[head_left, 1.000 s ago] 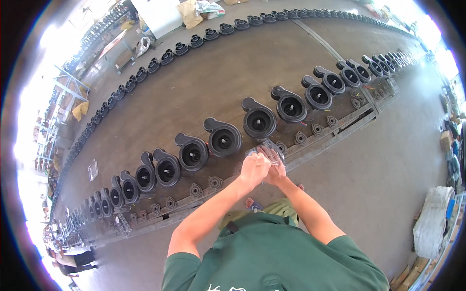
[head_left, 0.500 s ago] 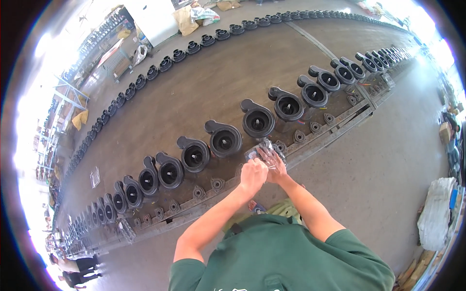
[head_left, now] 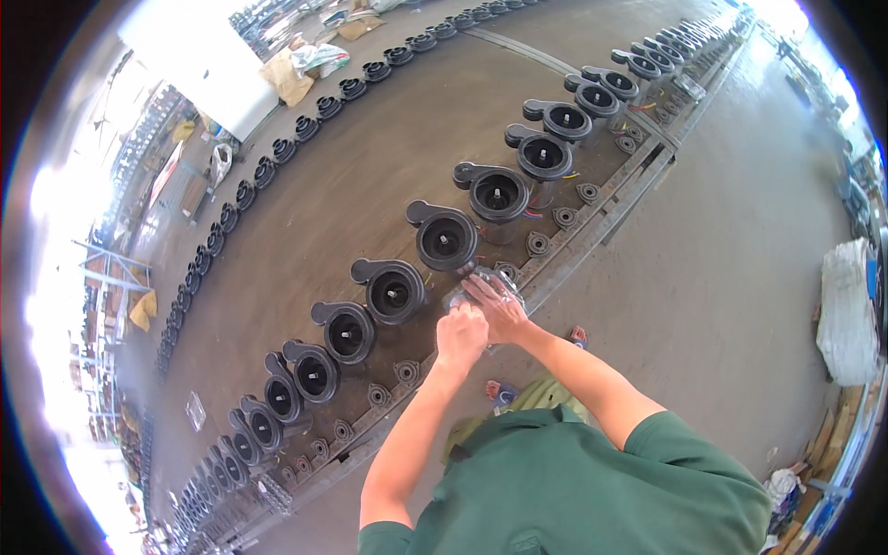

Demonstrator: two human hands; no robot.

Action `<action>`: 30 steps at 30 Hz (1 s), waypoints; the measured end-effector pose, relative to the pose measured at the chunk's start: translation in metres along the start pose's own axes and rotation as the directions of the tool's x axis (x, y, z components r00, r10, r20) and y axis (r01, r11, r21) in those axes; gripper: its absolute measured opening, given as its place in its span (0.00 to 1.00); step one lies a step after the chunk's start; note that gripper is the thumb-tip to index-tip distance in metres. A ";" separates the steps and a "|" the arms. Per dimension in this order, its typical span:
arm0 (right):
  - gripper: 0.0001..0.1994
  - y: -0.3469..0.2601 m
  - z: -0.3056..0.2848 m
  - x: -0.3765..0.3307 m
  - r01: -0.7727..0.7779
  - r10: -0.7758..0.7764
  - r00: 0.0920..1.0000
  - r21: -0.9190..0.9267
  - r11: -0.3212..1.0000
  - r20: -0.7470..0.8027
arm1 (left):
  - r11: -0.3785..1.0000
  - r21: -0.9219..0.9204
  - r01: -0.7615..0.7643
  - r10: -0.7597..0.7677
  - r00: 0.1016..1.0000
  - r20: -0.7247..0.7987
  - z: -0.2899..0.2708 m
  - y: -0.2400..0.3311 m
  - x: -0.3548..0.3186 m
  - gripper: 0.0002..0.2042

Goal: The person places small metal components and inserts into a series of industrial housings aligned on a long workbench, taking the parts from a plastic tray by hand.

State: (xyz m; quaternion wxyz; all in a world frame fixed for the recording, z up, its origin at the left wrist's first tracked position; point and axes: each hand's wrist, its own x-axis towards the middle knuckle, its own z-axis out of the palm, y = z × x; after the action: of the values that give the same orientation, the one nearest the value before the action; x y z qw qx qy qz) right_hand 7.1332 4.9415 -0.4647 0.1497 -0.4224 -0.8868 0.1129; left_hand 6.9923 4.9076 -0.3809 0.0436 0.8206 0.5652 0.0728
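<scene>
My left hand (head_left: 460, 335) and my right hand (head_left: 499, 308) are together in front of me, both closed on a crumpled clear plastic bag (head_left: 481, 285) with small parts inside. They hover over the metal rail (head_left: 592, 236), just in front of a black round pump housing (head_left: 446, 237). Small round discs (head_left: 538, 244) lie along the rail beside each housing.
A long diagonal row of black pump housings (head_left: 394, 289) runs from lower left to upper right, with a second row (head_left: 277, 150) farther back. A full white sack (head_left: 846, 310) stands at right. Cardboard and bags (head_left: 294, 72) lie at the top. Bare concrete floor (head_left: 731, 250) spreads right of the rail.
The view has shifted along the row. My hands stay together on the plastic bag and have moved slightly closer to the housings.
</scene>
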 end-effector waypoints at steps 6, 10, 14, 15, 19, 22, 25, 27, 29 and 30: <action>0.36 0.003 -0.004 -0.002 0.013 -0.013 1.000 0.026 1.000 -0.010 | 0.995 0.096 -0.031 0.031 0.999 0.009 -0.021 -0.008 0.008 0.08; 0.36 0.001 -0.006 -0.001 0.012 -0.012 1.000 0.005 1.000 0.000 | 0.996 0.092 -0.015 0.015 1.000 0.003 -0.023 -0.013 0.003 0.08; 0.37 0.003 -0.005 -0.001 0.037 -0.037 0.999 0.002 0.999 0.011 | 0.999 0.030 0.027 -0.027 1.000 0.007 -0.030 -0.029 0.002 0.09; 0.38 0.003 -0.005 -0.003 0.018 -0.018 1.000 -0.003 1.000 0.019 | 0.999 0.019 0.031 -0.031 0.999 0.011 -0.032 -0.032 0.002 0.09; 0.37 0.002 -0.003 -0.002 0.046 -0.047 0.998 -0.038 0.998 -0.030 | 0.999 0.011 0.048 -0.048 0.999 -0.005 -0.047 -0.030 -0.004 0.08; 0.36 0.002 -0.002 -0.001 0.029 -0.025 0.996 -0.049 0.998 0.090 | 0.999 -0.015 0.051 -0.052 0.998 -0.041 -0.063 -0.015 -0.014 0.08; 0.36 0.003 0.002 0.000 0.055 -0.053 0.998 -0.061 0.997 0.040 | 0.991 -0.068 0.113 -0.115 0.993 -0.039 -0.094 0.002 -0.029 0.09; 0.36 0.009 0.009 -0.003 0.063 -0.063 0.998 -0.062 0.996 0.007 | 0.976 -0.179 0.126 -0.151 0.979 -0.133 -0.122 0.005 -0.036 0.10; 0.36 0.010 0.010 -0.003 0.075 -0.075 0.997 -0.061 0.995 -0.002 | 0.905 -0.368 0.214 -0.285 0.947 -0.150 -0.152 -0.013 -0.046 0.12; 0.36 0.009 0.010 -0.003 0.091 -0.091 0.996 -0.061 0.994 0.000 | 0.816 -0.489 0.307 -0.402 0.911 -0.099 -0.166 -0.028 -0.052 0.13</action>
State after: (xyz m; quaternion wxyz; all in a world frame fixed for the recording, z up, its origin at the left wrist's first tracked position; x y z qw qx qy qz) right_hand 7.1374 4.9440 -0.4775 0.1430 -0.3859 -0.9081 0.0780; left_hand 6.9207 4.8675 -0.2255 0.1948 0.6545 0.6760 0.2770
